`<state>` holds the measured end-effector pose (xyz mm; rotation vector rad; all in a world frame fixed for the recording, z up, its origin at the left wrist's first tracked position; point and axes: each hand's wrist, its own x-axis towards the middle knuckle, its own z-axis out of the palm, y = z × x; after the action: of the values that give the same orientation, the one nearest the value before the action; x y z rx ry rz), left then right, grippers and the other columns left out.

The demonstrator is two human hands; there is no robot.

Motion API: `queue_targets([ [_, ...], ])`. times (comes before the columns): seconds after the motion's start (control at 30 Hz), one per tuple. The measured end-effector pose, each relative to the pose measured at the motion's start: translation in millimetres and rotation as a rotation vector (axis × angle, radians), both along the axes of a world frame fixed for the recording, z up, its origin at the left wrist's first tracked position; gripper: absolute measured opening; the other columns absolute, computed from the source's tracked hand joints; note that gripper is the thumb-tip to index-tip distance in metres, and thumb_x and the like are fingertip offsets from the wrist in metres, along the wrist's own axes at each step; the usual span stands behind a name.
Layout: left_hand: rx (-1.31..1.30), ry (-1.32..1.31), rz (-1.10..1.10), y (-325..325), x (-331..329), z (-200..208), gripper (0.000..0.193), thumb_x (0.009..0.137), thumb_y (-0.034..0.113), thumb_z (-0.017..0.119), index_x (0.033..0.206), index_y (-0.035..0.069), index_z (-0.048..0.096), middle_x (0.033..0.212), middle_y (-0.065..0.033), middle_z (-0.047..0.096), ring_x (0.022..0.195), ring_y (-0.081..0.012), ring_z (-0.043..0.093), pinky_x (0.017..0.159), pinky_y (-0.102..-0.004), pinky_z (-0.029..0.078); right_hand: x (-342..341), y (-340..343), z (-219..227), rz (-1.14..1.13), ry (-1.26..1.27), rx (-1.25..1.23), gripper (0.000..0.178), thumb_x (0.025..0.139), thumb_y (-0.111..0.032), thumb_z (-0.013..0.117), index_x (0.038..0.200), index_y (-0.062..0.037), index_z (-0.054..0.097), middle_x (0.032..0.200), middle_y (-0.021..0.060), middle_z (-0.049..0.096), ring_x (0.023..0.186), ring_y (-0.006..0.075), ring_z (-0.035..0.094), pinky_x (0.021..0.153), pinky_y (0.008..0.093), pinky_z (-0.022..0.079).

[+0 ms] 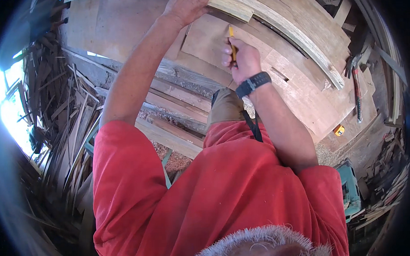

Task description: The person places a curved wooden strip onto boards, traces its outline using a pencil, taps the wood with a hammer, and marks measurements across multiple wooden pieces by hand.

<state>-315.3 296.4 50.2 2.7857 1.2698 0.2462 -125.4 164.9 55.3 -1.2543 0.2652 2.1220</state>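
My right hand point(244, 59) is closed around a slim yellow pencil point(232, 33), its end pointing away from me over a flat plywood sheet point(206, 40). A dark watch sits on that wrist. Farther off and to the left, my left hand point(187, 7) lies over a pale wooden strip point(232, 8), thumb side at its near edge. The top of the picture cuts off part of this hand. Beside the strip runs a long, light wooden batten point(297, 41). A small slot point(280, 73) is cut in the plywood to the right of my right hand.
A red-handled hammer point(357, 89) and a yellow tape measure point(339, 130) lie at the right. A teal tool case point(349, 190) is at the lower right. Piled scrap wood point(56, 133) fills the left side. Several planks point(177, 102) lie near my legs, with sawdust around.
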Motion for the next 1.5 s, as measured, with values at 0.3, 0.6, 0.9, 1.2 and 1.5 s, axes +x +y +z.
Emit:
queue_targets([
  [0.3,-0.013,0.010,0.020,1,6,-4,0.058,0.068,0.022,0.084,0.117,0.013,0.052,0.118,-0.0124,0.058,0.116,-0.0339,0.057,0.092,-0.0502,0.045,-18,46,-47,-0.023,0.100,0.047,0.015,0.104,-0.016,0.052,0.091,-0.0078,0.053,0.066,-0.0003,0.051,0.050,0.0124,0.042,0.045,0.0276,0.038],
  [0.6,-0.022,0.016,0.004,-1,-8,-8,0.066,0.068,0.026,0.086,0.122,0.012,0.051,0.130,-0.0146,0.057,0.126,-0.0355,0.054,0.098,-0.0503,0.043,25,-2,-9,-0.026,0.018,-0.080,0.015,0.105,-0.019,0.049,0.096,-0.0070,0.052,0.065,-0.0015,0.048,0.050,0.0125,0.042,0.046,0.0273,0.035],
  [0.9,0.004,0.016,-0.007,2,-4,-13,0.069,0.068,0.025,0.086,0.126,0.012,0.051,0.132,-0.0155,0.056,0.129,-0.0356,0.052,0.099,-0.0507,0.042,3,41,-45,0.056,0.151,0.040,0.014,0.104,-0.018,0.053,0.099,-0.0054,0.055,0.067,-0.0046,0.047,0.053,0.0091,0.044,0.052,0.0260,0.039],
  [1.2,-0.042,0.072,0.037,-2,-8,-17,0.076,0.069,0.025,0.087,0.132,0.010,0.048,0.142,-0.0180,0.051,0.138,-0.0370,0.045,0.106,-0.0559,0.040,65,-10,-7,-0.081,0.156,-0.061,0.015,0.104,-0.019,0.049,0.098,-0.0070,0.055,0.068,-0.0024,0.051,0.056,0.0098,0.048,0.052,0.0255,0.041],
  [1.5,-0.039,0.017,-0.002,2,-6,-16,0.071,0.067,0.022,0.086,0.127,0.011,0.049,0.136,-0.0170,0.053,0.132,-0.0370,0.049,0.100,-0.0541,0.041,22,8,-22,0.182,-0.049,0.079,0.021,0.104,-0.022,0.055,0.098,-0.0030,0.061,0.070,0.0002,0.056,0.054,0.0125,0.049,0.050,0.0262,0.041],
])
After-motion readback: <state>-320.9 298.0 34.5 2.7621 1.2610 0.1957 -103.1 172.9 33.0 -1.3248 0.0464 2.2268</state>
